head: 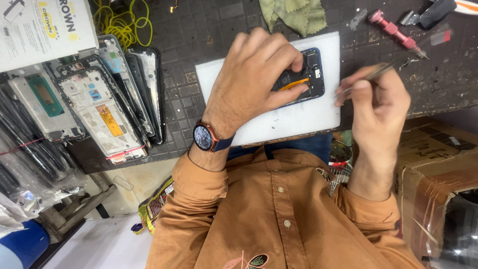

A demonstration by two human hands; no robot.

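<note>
Opened phone [307, 79] lies on the white mat [308, 117] on the bench, left hand [254, 82] fingers pinching it steady, right hand [376, 102] pinching tweezers [371, 75]; best worked gently, I'd judge.

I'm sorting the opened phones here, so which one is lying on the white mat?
The blue-framed phone under the left hand; it lies alone on the white mat, while the other opened phones are stacked on the dark bench.

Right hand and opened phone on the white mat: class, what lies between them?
In the head view, only the thin tweezers held by the right hand bridge bare white mat toward the opened phone.
</note>
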